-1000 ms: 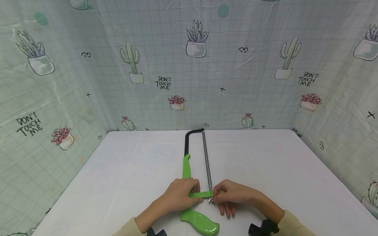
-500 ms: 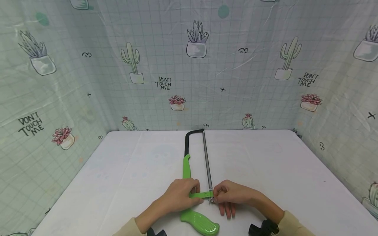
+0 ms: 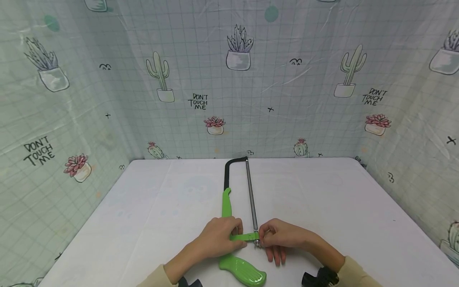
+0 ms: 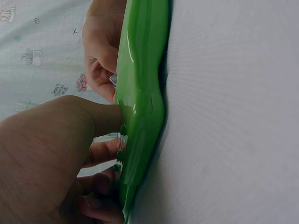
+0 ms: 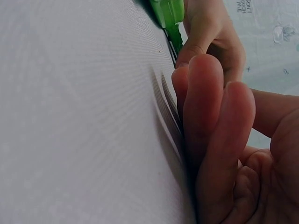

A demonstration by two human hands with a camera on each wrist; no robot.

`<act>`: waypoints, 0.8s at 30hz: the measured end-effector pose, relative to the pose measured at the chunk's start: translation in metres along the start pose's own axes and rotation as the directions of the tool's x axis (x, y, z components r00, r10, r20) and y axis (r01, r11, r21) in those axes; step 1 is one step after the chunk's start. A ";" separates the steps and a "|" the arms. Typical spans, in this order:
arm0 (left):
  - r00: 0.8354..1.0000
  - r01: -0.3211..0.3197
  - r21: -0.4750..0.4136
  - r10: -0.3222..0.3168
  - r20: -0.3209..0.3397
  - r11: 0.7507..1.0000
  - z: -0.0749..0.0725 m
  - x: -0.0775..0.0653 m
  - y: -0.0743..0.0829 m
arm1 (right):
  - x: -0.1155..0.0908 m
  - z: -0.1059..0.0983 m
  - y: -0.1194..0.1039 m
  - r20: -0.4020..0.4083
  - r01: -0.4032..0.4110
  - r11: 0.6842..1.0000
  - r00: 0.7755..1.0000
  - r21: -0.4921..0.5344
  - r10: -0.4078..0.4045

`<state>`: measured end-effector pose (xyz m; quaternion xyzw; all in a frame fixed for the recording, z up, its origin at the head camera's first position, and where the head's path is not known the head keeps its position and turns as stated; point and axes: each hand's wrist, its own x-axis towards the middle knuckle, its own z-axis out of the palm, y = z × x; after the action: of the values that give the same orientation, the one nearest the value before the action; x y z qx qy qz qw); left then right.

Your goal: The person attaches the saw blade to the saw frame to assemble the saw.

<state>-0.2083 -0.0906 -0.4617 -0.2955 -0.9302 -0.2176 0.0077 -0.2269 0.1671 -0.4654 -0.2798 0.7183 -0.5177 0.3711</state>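
Observation:
A hacksaw with a green handle [image 3: 244, 271] and black front frame lies flat on the white table, its blade [image 3: 251, 191] on the right side. My left hand [image 3: 219, 236] grips the green frame where the short crossbar [image 3: 245, 236] branches off, thumb and fingers on either side of that bar. At the bar's right end sits a small metal wing nut [image 3: 257, 243]. My right hand [image 3: 281, 235] pinches at this nut with thumb and index finger, its other fingers hanging toward the table. In the left wrist view, the green frame [image 4: 142, 93] hides part of the right hand's fingertips.
The white table [image 3: 322, 191] reaches back to a curtain [image 3: 269, 131] printed with cacti, which also hangs at both sides. A black wrist strap mount [image 3: 320, 277] sits under the right forearm, close over the table.
The wing nut has turned slightly at the right fingertips. Both hands and the hacksaw stay in the same place.

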 end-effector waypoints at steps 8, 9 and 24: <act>1.000 -0.005 0.001 0.005 -0.002 1.000 0.000 0.001 -0.001 | 0.000 0.000 -0.001 -0.005 0.003 1.000 1.000 -0.005 -0.003; 1.000 -0.005 0.000 0.005 -0.002 1.000 0.000 0.001 -0.001 | 0.000 0.000 -0.001 -0.004 0.004 1.000 1.000 -0.004 -0.004; 1.000 -0.002 0.000 0.002 0.000 1.000 0.002 0.002 -0.002 | 0.000 0.000 0.000 -0.005 0.001 1.000 1.000 -0.008 -0.001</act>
<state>-0.2105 -0.0904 -0.4640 -0.2964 -0.9299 -0.2178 0.0078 -0.2274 0.1670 -0.4651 -0.2801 0.7212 -0.5158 0.3679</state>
